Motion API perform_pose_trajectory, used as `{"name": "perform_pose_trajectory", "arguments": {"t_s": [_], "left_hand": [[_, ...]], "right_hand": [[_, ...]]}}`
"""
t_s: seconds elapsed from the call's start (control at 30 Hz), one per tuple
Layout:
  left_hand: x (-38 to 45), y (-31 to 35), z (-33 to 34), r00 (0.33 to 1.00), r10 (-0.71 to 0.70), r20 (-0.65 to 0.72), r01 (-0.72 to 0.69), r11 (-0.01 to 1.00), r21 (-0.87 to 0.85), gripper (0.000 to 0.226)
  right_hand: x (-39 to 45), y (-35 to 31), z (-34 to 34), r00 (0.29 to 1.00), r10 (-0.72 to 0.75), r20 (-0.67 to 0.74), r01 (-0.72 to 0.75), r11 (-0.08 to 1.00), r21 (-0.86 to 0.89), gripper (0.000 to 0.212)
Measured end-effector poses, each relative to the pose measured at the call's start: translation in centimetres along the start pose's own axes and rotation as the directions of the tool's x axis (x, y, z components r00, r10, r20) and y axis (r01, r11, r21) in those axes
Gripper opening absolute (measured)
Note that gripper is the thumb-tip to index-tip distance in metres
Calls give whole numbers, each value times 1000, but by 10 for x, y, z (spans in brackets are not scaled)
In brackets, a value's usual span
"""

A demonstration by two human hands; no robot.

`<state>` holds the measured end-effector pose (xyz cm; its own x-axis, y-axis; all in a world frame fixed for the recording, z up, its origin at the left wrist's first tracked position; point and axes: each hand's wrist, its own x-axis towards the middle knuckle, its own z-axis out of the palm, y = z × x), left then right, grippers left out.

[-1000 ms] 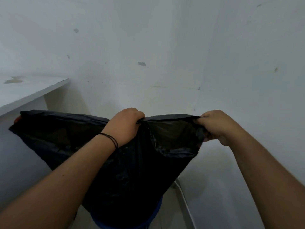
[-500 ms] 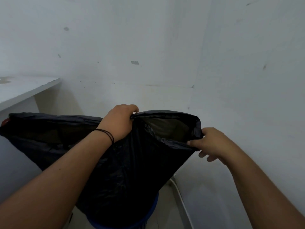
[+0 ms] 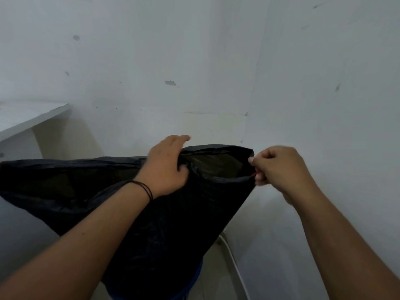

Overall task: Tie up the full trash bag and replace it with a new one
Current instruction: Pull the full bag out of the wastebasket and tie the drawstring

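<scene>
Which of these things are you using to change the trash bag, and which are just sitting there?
Used for the job:
- black trash bag, its mouth held open
- left hand, holding the rim
- right hand, pinching the bag's right corner
- blue bin under the bag

Just there:
- white shelf on the left
- white cable along the wall

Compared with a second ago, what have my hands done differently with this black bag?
The right hand let go of the black bag at its right corner, dropped lower, then came back up and now pinches that corner at a small red piece. The left hand loosened, its forefinger now stretched out over the rim. The bag stayed open, over the blue bin.
</scene>
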<state>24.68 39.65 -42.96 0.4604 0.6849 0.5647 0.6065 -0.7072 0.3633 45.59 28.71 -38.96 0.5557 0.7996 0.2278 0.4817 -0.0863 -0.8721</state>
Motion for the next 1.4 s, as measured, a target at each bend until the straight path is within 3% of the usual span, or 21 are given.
{"name": "perform_pose_trajectory", "arguments": {"t_s": [0.1, 0.17, 0.2, 0.27, 0.37, 0.47, 0.53, 0.67, 0.73, 0.8, 0.87, 0.93, 1.0, 1.07, 1.13, 1.27, 1.4], "left_hand": [[-11, 32, 19, 990, 138, 3, -136, 984, -114, 87], [-6, 52, 33, 988, 149, 48, -143, 983, -119, 102], [1, 60, 40, 989, 130, 65, -120, 983, -136, 102], [19, 67, 46, 994, 102, 39, -95, 982, -163, 78], [34, 66, 48, 990, 127, -64, -131, 990, -60, 26], [34, 56, 44, 989, 97, -109, -98, 995, -4, 20], [29, 47, 39, 997, 48, -61, -44, 997, 65, 16], [21, 34, 24, 999, 26, -24, -22, 989, 147, 26], [19, 31, 21, 997, 61, -47, -54, 989, 136, 31], [20, 26, 21, 1000, -6, -29, 8, 996, 94, 32], [23, 22, 21, 995, -100, -11, 101, 992, 70, 36], [23, 20, 21, 989, -151, -4, 151, 983, 105, 37], [22, 18, 21, 988, -153, -27, 155, 980, 127, 32], [21, 15, 21, 990, -127, -57, 132, 986, 100, 25], [19, 13, 22, 993, -100, -58, 105, 989, 101, 17], [15, 7, 21, 996, -2, -88, 8, 997, 74, 23], [10, 0, 18, 997, 42, -68, -38, 997, 63, 20]], "right_hand": [[6, -30, -4, 994, -56, 95, 53, 998, 42, 11], [8, -49, -1, 974, -69, 214, 46, 993, 110, 3], [10, -56, 0, 967, -77, 244, 49, 991, 122, 1], [16, -67, 1, 966, -100, 237, 71, 989, 129, 8], [33, -78, -5, 984, -114, 138, 84, 974, 212, 20], [54, -87, -17, 995, -96, -9, 93, 941, 327, 27], [66, -95, -30, 989, -81, -122, 124, 905, 407, 27], [80, -101, -48, 957, -47, -285, 199, 821, 535, 18], [78, -91, -37, 939, -44, -342, 211, 857, 470, 21], [60, -73, -14, 863, -120, -491, 261, 938, 230, 31], [24, -51, 11, 802, -247, -544, 326, 944, 52, 30], [-15, -31, 35, 885, -259, -387, 275, 961, -15, 32], [-39, -22, 57, 981, -187, -58, 184, 981, -55, 56], [-38, -23, 74, 974, -65, 216, 93, 988, -124, 64], [-24, -31, 85, 940, 12, 342, 27, 993, -111, 58], [4, -33, 105, 948, -26, 317, -78, 947, 313, 30], [17, -40, 117, 976, -76, 206, -75, 765, 640, 30]]}}
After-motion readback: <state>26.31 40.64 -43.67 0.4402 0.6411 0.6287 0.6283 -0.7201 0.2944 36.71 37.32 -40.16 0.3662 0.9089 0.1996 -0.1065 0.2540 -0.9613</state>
